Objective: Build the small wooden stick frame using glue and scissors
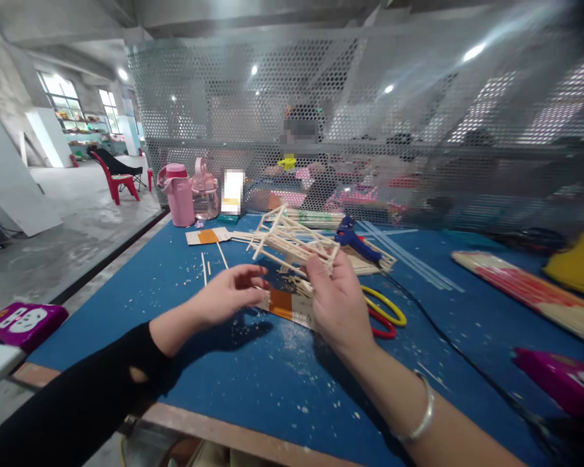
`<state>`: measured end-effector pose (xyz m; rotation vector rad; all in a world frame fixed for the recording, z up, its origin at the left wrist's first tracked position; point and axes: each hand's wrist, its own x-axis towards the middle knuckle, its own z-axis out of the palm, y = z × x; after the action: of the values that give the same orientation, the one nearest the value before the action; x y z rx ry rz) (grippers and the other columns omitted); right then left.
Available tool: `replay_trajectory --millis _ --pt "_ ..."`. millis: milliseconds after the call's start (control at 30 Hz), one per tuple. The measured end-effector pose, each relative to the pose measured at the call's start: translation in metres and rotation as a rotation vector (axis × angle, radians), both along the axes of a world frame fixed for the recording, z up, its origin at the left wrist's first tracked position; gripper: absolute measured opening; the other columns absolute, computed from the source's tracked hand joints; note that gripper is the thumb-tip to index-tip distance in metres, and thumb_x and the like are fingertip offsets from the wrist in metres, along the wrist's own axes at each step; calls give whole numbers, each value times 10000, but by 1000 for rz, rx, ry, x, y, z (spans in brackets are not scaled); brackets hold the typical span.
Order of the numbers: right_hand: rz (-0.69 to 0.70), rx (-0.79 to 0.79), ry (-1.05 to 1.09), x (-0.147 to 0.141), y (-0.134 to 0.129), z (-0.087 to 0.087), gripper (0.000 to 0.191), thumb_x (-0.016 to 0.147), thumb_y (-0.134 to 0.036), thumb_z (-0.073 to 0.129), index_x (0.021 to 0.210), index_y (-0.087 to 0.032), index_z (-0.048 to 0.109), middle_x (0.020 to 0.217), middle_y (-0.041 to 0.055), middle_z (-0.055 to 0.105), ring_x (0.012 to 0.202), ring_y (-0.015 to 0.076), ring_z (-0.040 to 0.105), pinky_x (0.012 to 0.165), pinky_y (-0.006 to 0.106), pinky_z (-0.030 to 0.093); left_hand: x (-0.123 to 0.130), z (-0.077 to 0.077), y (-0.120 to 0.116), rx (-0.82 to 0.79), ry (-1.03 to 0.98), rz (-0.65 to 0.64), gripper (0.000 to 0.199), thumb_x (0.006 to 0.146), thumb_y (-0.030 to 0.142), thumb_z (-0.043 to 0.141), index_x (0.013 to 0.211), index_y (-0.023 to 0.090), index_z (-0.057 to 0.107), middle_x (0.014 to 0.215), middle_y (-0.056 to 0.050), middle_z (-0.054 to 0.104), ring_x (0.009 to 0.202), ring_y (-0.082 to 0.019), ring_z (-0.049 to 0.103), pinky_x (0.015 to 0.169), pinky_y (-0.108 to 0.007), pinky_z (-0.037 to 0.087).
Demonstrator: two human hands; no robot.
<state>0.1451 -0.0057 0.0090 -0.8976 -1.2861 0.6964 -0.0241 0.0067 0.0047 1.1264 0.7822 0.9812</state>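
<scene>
My right hand (pixel 338 292) pinches one end of a pale wooden stick frame (pixel 292 237), holding it tilted above the blue table. My left hand (pixel 236 292) hovers to the left of it, fingers apart and curved, with nothing visible in them. Below and between the hands lies a piece of orange-and-white card (pixel 285 305) with short bits of stick on it. Just right of my right hand are the yellow and red handle loops (pixel 387 308) of a tool whose other end is hidden. A blue glue gun (pixel 357 240) rests behind the frame, its black cord trailing right.
A pink thermos (pixel 179 198) and a clear pink bottle (pixel 205 194) stand at the back left. A bag of sticks (pixel 525 288) lies right, near a purple power strip (pixel 559 379). Another purple power strip (pixel 24 324) sits left. A perforated metal screen (pixel 233 110) stands behind, with a person beyond.
</scene>
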Motion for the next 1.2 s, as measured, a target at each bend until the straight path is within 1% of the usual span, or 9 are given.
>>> replay_trajectory --millis 167,333,467,600,733,800,900,1067,1200 --pt "63 -37 -24 -14 -11 -5 263 908 -442 503 1071 -237 525 1166 91 655 1116 216 605 1022 437 447 22 0 -20 -30 -424 129 464 687 521 757 994 194 640 854 -30 687 744 -130 646 692 -257 517" --pt "145 -9 -23 -23 -16 -8 231 912 -372 491 1104 -244 504 1201 86 648 1164 202 581 1079 442 399 20 9 -15 -148 -510 300 165 748 300 745 819 171 671 767 -12 709 694 -98 649 642 -200 508" --pt "206 6 -45 -25 -18 -9 288 893 -343 506 1164 -256 465 1240 89 620 1169 210 579 1075 439 410 22 4 -14 -91 -397 308 180 705 296 785 734 145 690 716 -12 705 646 -89 630 642 -205 499" --pt "225 -6 -63 -25 -23 -6 324 867 -305 516 1175 -256 428 1258 96 594 1167 218 581 1036 426 451 26 -5 -23 195 -85 278 245 709 349 767 640 129 683 616 -16 667 569 -104 574 604 -234 467" --pt "336 22 -201 -21 -24 -8 595 713 -133 531 1274 -258 378 1342 101 535 1228 225 536 1054 428 431 22 -3 -23 337 42 406 279 828 349 646 630 161 589 498 44 527 471 -77 466 491 -205 366" --pt "287 63 -380 -18 -19 -11 673 653 -83 518 1298 -233 395 1353 114 527 1245 234 518 1071 438 405 19 0 -17 277 -9 407 296 862 368 602 650 169 545 485 63 476 447 -68 434 476 -195 354" --pt "103 70 -612 -14 -9 -14 566 674 -100 524 1229 -202 473 1246 129 601 1157 265 574 975 461 466 17 0 -9 151 -105 338 323 867 396 595 654 167 512 493 70 459 433 -60 423 475 -187 363" --pt "-118 135 -767 -16 -4 -11 313 736 -125 514 1036 -202 554 1032 107 669 999 262 627 861 421 510 21 -4 -8 86 -161 271 301 875 347 601 659 153 525 516 63 482 445 -49 445 483 -171 380" --pt "-170 209 -869 -15 -7 -10 380 745 -88 471 1099 -189 566 1114 133 651 1100 288 589 941 477 479 27 -3 -14 -45 -210 253 340 893 313 586 609 148 498 497 63 473 425 -37 447 465 -151 385"
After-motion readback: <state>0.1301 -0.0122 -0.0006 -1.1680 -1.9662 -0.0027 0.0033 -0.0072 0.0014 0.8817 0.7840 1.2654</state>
